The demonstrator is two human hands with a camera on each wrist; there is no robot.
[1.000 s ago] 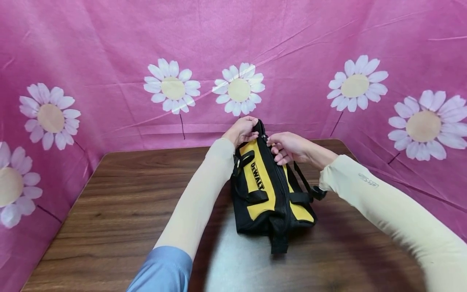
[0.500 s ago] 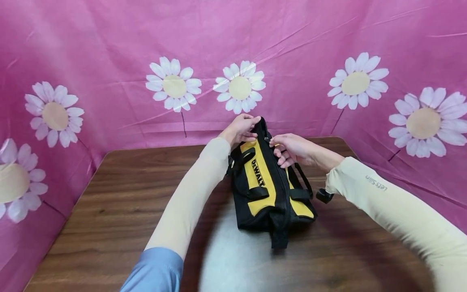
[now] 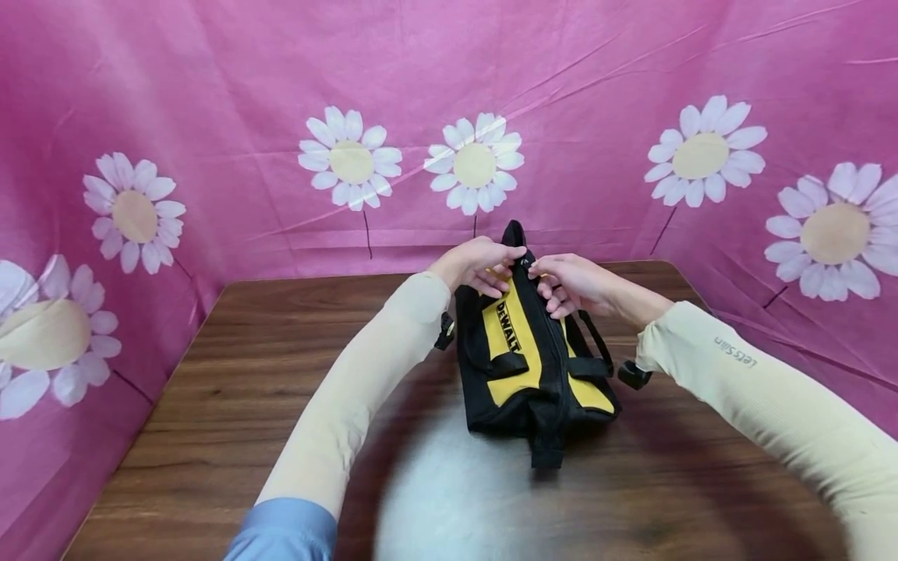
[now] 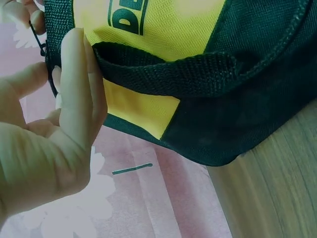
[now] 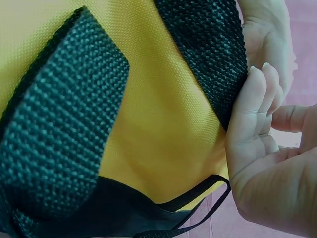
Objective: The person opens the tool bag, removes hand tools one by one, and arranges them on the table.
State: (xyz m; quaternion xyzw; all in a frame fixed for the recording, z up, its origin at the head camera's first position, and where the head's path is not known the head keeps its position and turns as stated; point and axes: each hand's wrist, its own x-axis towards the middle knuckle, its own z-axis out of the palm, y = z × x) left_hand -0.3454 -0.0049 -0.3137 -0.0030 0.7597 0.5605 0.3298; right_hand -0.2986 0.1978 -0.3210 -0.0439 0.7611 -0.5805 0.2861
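A black and yellow tool bag (image 3: 522,343) with DEWALT lettering stands on the table, its top zip seam running away from me. At the far end of that seam, my left hand (image 3: 480,265) pinches the bag's top edge between thumb and fingers. Close by on the right, my right hand (image 3: 571,284) has thumb and forefinger together at the zipper pull (image 4: 38,39), a thin dark piece seen in the left wrist view. The other right fingers lie loosely curled against the bag's side. In the right wrist view, the right hand's thumb is partly hidden.
Black webbing handles (image 3: 592,366) hang on both sides of the bag, and a black end tab (image 3: 547,452) points toward me. Beneath is a brown wooden table (image 3: 281,374). A pink cloth (image 3: 245,70) with white flowers hangs behind and beside it.
My left hand has shifted from the bag's far tip back along the seam, so the tip now stands free. The right hand stays near the zip. The head view has turned slightly left.
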